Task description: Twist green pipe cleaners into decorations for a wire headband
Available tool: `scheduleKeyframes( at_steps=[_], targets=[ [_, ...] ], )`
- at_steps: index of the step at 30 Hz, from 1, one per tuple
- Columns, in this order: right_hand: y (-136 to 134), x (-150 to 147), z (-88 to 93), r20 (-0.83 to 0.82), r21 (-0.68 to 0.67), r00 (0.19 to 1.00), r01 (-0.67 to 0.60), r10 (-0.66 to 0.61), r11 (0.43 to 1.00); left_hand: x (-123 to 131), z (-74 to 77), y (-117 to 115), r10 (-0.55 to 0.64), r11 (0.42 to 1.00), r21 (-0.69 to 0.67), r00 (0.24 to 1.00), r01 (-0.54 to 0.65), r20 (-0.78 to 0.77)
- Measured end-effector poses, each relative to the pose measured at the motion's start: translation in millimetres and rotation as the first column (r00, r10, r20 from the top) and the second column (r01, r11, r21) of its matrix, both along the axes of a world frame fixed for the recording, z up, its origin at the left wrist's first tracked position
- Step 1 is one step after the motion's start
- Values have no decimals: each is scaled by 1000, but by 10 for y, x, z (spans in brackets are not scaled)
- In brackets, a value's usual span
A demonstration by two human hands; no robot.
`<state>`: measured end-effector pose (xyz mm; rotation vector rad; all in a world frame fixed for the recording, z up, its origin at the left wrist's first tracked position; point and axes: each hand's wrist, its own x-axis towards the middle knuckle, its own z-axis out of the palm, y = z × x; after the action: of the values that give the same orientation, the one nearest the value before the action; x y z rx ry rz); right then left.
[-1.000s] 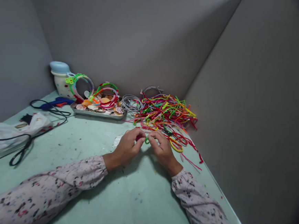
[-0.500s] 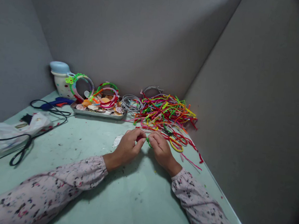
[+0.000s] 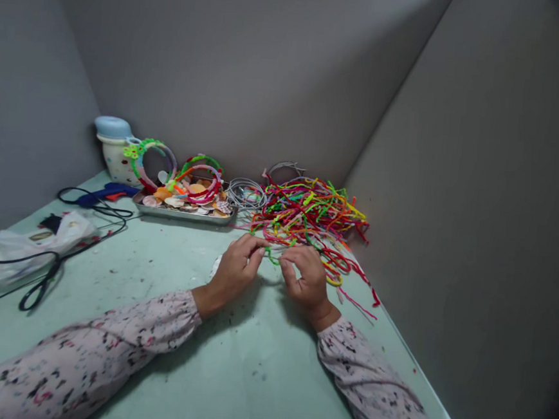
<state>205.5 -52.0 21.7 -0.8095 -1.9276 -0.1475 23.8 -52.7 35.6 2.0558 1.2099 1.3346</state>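
A bent green pipe cleaner (image 3: 272, 257) spans the small gap between my hands, just above the table. My left hand (image 3: 237, 264) is closed, with thumb and forefinger pinching its left end. At its right end, my right hand (image 3: 307, 277) is closed too, the thumb and forefinger curled together. Right behind my hands lies a tangled heap of coloured pipe cleaners (image 3: 309, 205), with red and yellow strands trailing toward my right hand. A whitish round piece (image 3: 216, 266) lies partly hidden behind my left hand.
A metal tray (image 3: 182, 215) of seashells with decorated hoops stands at the back. Beside it are coiled grey wire (image 3: 246, 194) and a blue-lidded bottle (image 3: 114, 148). On the left lie a blue tool (image 3: 101, 194), black cable (image 3: 55, 269) and a plastic bag (image 3: 15, 253). Walls enclose the table.
My hands have drawn slightly apart, the right one moving right and the left one left. More of the green pipe cleaner now shows between them.
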Motion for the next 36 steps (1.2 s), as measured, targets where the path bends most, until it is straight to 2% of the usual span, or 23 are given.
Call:
scheduleKeyframes(
  at_steps=[4, 8, 15, 19, 23, 26, 32, 36],
  targets=[
    [12, -32, -24, 95, -65, 995, 3, 3, 998, -6, -6, 31, 54, 998, 10, 997, -54, 62],
    [4, -36, -26, 100, -113, 995, 15, -3, 994, -8, -6, 42, 92, 996, 7, 991, -93, 102],
    [-73, -47, -16, -17, -191, 994, -114, 112, 975, -8, 2, 42, 102, 995, 7, 990, -103, 101],
    [-90, -38, -35, -129, -242, 986, -136, 108, 961, -18, -6, 40, 90, 996, 0, 991, -91, 102],
    [-43, -3, -31, -246, -169, 969, -20, -22, 985, -18, 6, 13, 46, 999, -15, 996, -45, 74],
    [6, 19, 6, -260, -90, 962, 56, -78, 994, -14, 17, 0, 16, 999, -29, 998, -15, 53],
    [57, 23, 14, -124, -136, 992, 20, -37, 991, -14, 7, 3, -30, 999, -42, 999, 31, 28],
    [59, 16, -19, -114, -152, 993, 20, -38, 988, -8, 18, -6, -37, 998, -40, 999, 38, 18]
  ],
)
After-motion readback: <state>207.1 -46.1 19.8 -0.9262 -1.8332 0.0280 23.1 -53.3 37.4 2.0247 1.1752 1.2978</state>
